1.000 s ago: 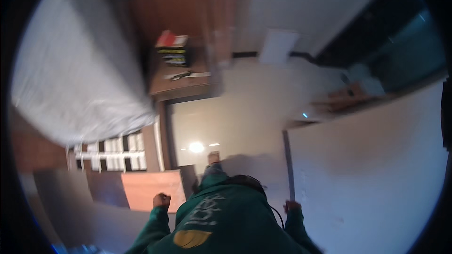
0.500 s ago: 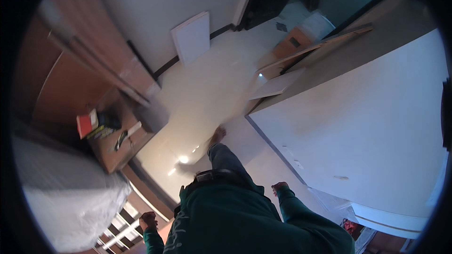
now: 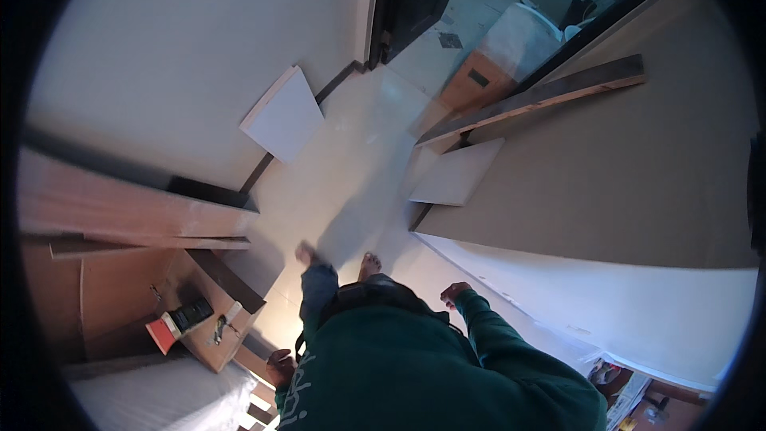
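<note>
The left hand (image 3: 280, 368) hung half-curled near the wooden stand (image 3: 231, 345); the right hand (image 3: 455, 295) was loosely curled near the edge of a white surface (image 3: 574, 295). I could not tell whether either held anything. By the stand's edge nearest the left hand lay a slim tool (image 3: 219, 330), beside a black-and-red box (image 3: 190, 316).

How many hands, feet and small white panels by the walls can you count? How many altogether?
Left hand, right hand: 2 hands
Left foot, right foot: 2 feet
Left white panel, right white panel: 2 panels
Total: 6
</note>
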The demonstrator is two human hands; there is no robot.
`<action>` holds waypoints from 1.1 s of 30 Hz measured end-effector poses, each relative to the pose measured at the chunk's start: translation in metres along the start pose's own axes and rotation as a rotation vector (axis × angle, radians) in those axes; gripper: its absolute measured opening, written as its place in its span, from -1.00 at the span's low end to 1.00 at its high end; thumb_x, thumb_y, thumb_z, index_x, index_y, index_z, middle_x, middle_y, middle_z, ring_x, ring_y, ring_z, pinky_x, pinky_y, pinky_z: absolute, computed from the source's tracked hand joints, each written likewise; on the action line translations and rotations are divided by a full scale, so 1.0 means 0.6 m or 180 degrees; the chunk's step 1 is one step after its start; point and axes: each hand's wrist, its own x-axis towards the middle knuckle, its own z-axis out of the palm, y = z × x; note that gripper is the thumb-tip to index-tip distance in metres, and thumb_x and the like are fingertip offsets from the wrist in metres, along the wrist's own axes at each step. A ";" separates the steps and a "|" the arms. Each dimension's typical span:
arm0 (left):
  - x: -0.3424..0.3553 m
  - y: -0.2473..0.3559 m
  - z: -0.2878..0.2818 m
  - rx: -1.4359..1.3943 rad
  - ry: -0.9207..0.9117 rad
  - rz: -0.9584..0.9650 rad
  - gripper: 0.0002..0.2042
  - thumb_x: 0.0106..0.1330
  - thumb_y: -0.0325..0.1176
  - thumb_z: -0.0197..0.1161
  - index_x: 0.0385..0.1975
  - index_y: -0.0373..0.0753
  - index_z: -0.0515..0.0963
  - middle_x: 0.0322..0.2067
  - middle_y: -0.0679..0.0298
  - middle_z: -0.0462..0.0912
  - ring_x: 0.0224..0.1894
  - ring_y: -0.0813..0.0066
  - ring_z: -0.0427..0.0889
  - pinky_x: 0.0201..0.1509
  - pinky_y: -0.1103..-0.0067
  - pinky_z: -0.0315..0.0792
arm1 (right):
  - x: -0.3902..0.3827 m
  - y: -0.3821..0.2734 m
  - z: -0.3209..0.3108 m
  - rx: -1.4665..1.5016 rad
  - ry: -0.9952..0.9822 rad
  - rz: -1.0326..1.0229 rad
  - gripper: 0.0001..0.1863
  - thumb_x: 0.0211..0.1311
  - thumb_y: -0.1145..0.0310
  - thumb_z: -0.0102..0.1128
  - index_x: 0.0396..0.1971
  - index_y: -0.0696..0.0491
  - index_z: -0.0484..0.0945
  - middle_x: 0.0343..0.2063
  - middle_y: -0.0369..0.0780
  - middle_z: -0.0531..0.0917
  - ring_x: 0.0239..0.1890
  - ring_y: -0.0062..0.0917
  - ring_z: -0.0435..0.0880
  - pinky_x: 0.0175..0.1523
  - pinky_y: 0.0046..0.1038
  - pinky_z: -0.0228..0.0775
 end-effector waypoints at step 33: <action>1.001 1.175 0.270 0.0733 -0.1827 0.2816 -0.85 0.27 -0.38 0.26 -0.23 -0.29 0.60 -0.27 0.16 0.64 -0.36 0.42 0.62 -0.29 0.52 0.51 | -0.006 -0.467 -0.288 0.2199 0.3415 -0.0079 -0.72 0.18 0.19 0.30 -0.28 0.11 0.60 -0.46 -0.26 0.68 -0.41 -0.43 0.65 -0.18 -0.37 0.50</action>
